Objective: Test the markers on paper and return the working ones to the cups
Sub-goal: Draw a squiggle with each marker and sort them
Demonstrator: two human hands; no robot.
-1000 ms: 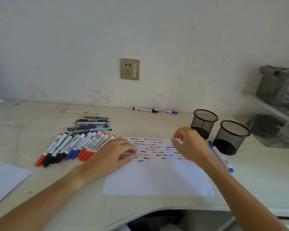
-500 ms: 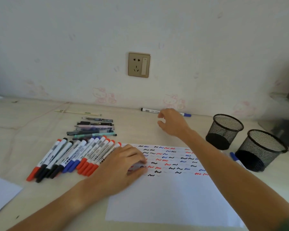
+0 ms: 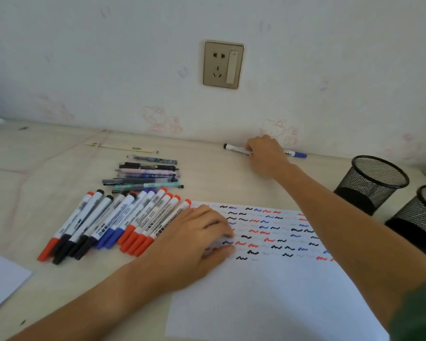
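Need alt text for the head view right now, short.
The right hand grips a black-capped marker lying by the wall, while the left hand presses on the squiggle-covered test paper. A row of markers lies left; two mesh cups stand right.

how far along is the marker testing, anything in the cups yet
Done: the white paper sheet carries rows of black, red and blue squiggles. In hand: the right hand grips a black-capped white marker by the wall; the left hand presses the paper. Left: both black mesh cups look empty; the marker row lies beside the paper.
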